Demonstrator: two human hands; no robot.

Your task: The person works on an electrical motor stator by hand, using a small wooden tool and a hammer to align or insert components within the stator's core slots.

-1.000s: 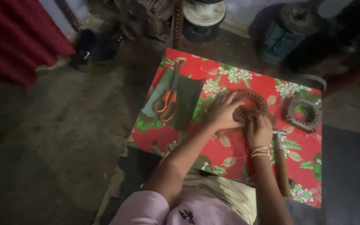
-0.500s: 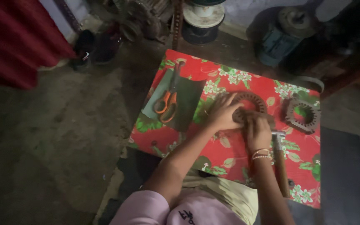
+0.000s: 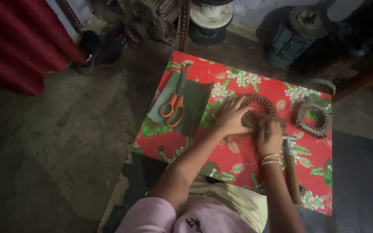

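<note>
Pressing your left hand [image 3: 232,116] and right hand [image 3: 269,136], fingers flat, on metal ring [image 3: 259,108] | red flowered cloth [image 3: 238,159] | orange scissors [image 3: 174,103] left | concrete floor [image 3: 44,151].

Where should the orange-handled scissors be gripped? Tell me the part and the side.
Grip the orange-handled scissors by the two handle loops, coming from above on the near side. They lie flat and closed on the dark green sheet, loops toward the person, blades pointing away, so the loops are likely the safest hold for the fingers.
</note>
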